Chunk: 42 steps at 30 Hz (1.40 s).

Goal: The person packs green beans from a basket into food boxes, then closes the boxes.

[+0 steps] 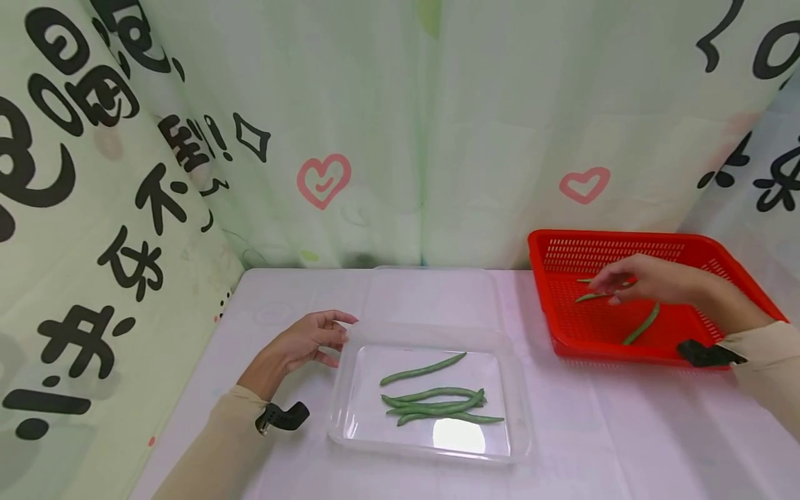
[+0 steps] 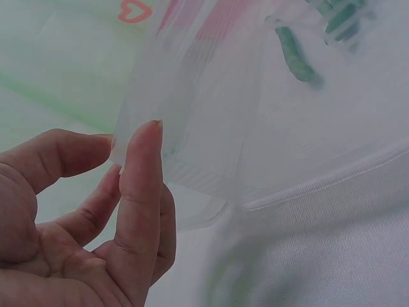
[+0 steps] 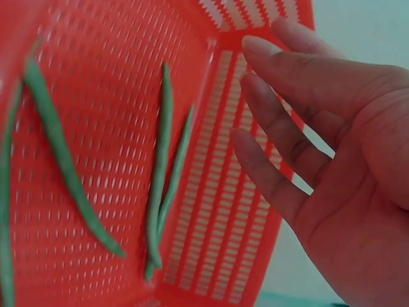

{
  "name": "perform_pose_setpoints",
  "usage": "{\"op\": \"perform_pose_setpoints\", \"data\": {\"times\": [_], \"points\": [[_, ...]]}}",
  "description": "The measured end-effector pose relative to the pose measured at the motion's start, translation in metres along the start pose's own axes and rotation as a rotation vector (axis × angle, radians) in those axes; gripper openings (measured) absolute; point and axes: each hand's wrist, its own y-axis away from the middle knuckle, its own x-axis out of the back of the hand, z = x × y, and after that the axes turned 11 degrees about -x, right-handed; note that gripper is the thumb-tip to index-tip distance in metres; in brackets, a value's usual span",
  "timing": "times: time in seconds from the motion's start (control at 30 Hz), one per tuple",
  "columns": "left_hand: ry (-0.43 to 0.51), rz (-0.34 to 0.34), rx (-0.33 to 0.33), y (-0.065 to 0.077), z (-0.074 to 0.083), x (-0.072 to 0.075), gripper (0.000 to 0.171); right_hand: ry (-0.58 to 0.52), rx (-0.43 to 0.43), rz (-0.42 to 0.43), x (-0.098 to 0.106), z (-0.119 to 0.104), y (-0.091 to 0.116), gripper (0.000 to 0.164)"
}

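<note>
My left hand is at the far left corner of a clear plastic container, its thumb and fingers pinching the rim, as the left wrist view shows. Several green beans lie inside the container, most bunched together and one apart behind them. Over a red plastic basket, my right hand reaches in with loosely bent fingers and holds nothing. Several green beans lie on the basket's slotted bottom, two of them side by side near its wall; in the head view the hand partly covers some.
A white cloth covers the table. The basket stands at the back right, its walls higher than the beans. Behind the table hangs a pale green curtain with hearts and black lettering, and another printed sheet closes off the left side.
</note>
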Motion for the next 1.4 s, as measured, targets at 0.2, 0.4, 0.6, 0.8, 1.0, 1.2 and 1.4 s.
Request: {"op": "perform_pose_setpoints", "data": {"times": [0.2,0.4,0.6,0.8,1.0,1.2,1.4], "points": [[0.005,0.001,0.003,0.001,0.001,0.000,0.045,0.029,-0.069,-0.032,0.007,0.019,-0.007,0.039],[0.005,0.002,0.003,0.001,0.000,0.000,0.045,0.054,-0.120,-0.064,0.012,0.038,-0.008,0.041],[0.031,-0.009,0.003,-0.001,-0.001,0.001,0.046,0.004,-0.166,-0.161,0.019,0.058,-0.006,0.042],[0.025,-0.007,0.005,-0.001,0.000,0.001,0.046,-0.064,-0.162,-0.263,0.024,0.076,-0.008,0.039],[0.026,-0.007,0.009,-0.001,0.001,0.002,0.046,-0.043,-0.200,-0.343,0.026,0.082,-0.011,0.039],[0.013,-0.006,0.002,-0.001,0.000,0.003,0.045,-0.062,-0.277,-0.375,0.024,0.081,-0.010,0.041],[0.012,-0.010,0.000,-0.001,-0.001,0.004,0.046,-0.095,-0.358,-0.349,0.021,0.086,-0.004,0.044]]}}
